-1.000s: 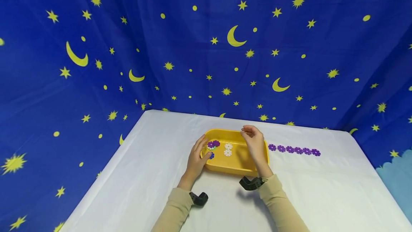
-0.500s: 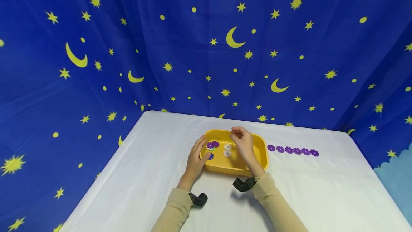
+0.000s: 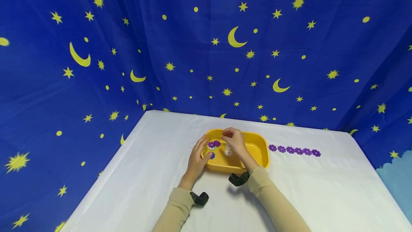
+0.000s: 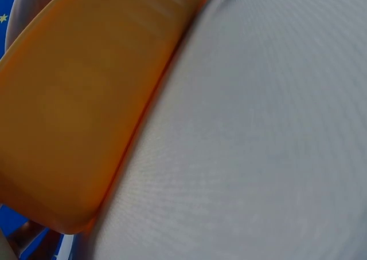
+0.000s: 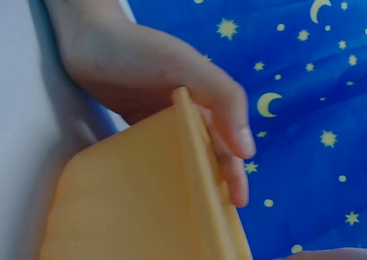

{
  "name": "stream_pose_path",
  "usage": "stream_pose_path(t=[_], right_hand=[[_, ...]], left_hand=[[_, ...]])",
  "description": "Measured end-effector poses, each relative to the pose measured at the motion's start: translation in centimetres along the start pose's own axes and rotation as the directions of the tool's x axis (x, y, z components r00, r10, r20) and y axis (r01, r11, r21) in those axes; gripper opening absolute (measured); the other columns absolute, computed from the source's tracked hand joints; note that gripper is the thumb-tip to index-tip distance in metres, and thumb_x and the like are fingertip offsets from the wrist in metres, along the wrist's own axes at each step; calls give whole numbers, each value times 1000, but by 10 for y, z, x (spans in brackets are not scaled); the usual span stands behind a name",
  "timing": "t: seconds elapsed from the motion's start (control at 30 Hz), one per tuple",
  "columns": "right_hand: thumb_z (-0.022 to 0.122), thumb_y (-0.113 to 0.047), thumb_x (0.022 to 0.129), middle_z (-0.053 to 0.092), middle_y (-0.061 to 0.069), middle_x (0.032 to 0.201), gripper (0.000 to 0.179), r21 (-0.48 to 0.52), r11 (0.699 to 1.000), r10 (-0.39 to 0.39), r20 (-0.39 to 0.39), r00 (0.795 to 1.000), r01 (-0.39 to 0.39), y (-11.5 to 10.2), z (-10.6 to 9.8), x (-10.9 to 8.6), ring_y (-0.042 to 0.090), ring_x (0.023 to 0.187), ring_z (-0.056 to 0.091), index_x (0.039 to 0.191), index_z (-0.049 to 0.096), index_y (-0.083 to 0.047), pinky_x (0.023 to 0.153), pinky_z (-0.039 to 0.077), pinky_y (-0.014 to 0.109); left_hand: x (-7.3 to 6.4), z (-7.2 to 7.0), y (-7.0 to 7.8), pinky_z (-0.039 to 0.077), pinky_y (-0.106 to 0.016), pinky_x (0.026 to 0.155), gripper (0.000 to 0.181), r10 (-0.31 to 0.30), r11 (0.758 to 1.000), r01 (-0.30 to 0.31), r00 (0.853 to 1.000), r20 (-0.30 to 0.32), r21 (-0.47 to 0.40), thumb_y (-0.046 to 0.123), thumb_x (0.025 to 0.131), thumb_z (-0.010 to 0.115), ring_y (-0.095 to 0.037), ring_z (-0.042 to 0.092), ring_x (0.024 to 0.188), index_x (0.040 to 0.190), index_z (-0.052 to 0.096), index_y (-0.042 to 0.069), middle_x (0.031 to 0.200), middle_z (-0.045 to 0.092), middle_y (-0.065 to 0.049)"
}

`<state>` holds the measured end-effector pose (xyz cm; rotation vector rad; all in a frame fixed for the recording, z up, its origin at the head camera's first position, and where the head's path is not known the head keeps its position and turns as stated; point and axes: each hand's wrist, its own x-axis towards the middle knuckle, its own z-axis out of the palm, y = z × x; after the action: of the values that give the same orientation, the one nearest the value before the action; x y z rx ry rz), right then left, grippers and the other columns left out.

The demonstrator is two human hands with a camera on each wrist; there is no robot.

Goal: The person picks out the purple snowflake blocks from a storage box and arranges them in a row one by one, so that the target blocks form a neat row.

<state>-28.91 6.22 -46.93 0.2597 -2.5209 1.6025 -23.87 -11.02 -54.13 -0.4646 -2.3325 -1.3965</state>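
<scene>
In the head view my left hand [image 3: 196, 156] holds the left end of a yellow plastic tray [image 3: 222, 168], its thumb over the rim. The right wrist view shows a hand [image 5: 155, 71] across the tray rim [image 5: 198, 162]. My right hand [image 3: 235, 142] hovers above the middle of the tray, fingers loosely bent, with nothing visible between them. Inside lie flower-shaped discs: overlapping purple discs [image 3: 216, 143] at the left, a blue disc [image 3: 212, 156] near my left thumb, and white discs [image 3: 228, 152] partly hidden by my right hand. The tray's outer wall [image 4: 80, 99] fills much of the left wrist view.
A row of several purple flower discs [image 3: 298, 151] lies on the white table [image 3: 322, 185], to the right of the tray. Behind the table hangs a blue cloth [image 3: 193, 46] with yellow moons and stars.
My right hand has moved left, from over the tray's right end to above its middle, beside the white discs. My left hand stays on the tray's left end.
</scene>
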Motion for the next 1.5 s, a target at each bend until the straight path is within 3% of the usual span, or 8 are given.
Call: stream_pose_path(t=[0.3, 0.53, 0.73, 0.9, 1.0, 1.13, 1.33, 1.5], right_hand=[[69, 7, 78, 69, 25, 93, 19, -11, 1000, 12, 68, 998, -11, 11, 10, 0, 31, 82, 66, 97, 68, 9, 76, 58, 38], [68, 5, 81, 68, 24, 107, 27, -43, 997, 76, 155, 985, -70, 13, 19, 1, 34, 95, 66, 108, 66, 7, 77, 59, 37], [65, 4, 83, 63, 27, 118, 39, -81, 994, 88, 256, 963, -70, 14, 21, 1, 28, 62, 58, 121, 60, 6, 43, 45, 21], [64, 4, 83, 64, 29, 112, 38, -96, 993, 93, 278, 956, -69, 17, 21, -1, 14, 49, 44, 121, 60, 8, 42, 40, 17], [64, 5, 83, 66, 27, 108, 35, -118, 991, 95, 275, 957, -65, 18, 22, -1, 15, 56, 50, 118, 61, 9, 46, 46, 20], [65, 8, 81, 67, 24, 107, 33, -139, 988, 97, 258, 961, -63, 19, 23, -1, 22, 77, 59, 113, 64, 9, 66, 57, 29], [68, 10, 76, 67, 24, 110, 37, -176, 984, 80, 252, 965, -36, 21, 24, -1, 29, 93, 61, 113, 63, 9, 86, 56, 39], [71, 8, 75, 67, 23, 110, 41, -190, 981, 70, 246, 967, -23, 24, 26, -1, 29, 93, 61, 115, 63, 8, 88, 55, 40]], left_hand=[[2, 2, 1, 34, -61, 105, 52, 5, 1000, -5, 1000, 13, -5, 23, 89, 58, -37, 46, 129, 138, 49, 7, 153, 36, -7], [1, 1, -1, 33, -61, 107, 52, -1, 1000, 1, 1000, 2, 8, 19, 88, 58, -37, 42, 133, 138, 49, 6, 153, 37, -7], [1, 2, -4, 33, -60, 107, 53, 11, 1000, -11, 1000, -12, 11, 23, 88, 58, -37, 40, 135, 138, 49, 7, 153, 37, -7], [1, 3, -4, 33, -60, 108, 53, 11, 1000, -11, 1000, -9, 6, 23, 88, 58, -37, 40, 135, 138, 49, 7, 153, 37, -7], [0, 3, -3, 32, -60, 108, 53, 4, 1000, -4, 1000, -6, 7, 22, 88, 59, -36, 41, 135, 138, 49, 7, 153, 37, -6], [1, 3, -1, 32, -61, 108, 52, 3, 1000, -3, 1000, -6, -7, 17, 87, 60, -37, 44, 131, 137, 49, 6, 153, 37, -7], [1, 3, -1, 31, -60, 109, 53, -24, 1000, 24, 1000, 5, -9, 16, 88, 59, -36, 43, 132, 138, 48, 6, 153, 36, -6], [0, 4, -2, 31, -61, 109, 52, -23, 1000, 23, 1000, -2, -9, 16, 88, 59, -37, 42, 133, 138, 48, 6, 153, 37, -7]])
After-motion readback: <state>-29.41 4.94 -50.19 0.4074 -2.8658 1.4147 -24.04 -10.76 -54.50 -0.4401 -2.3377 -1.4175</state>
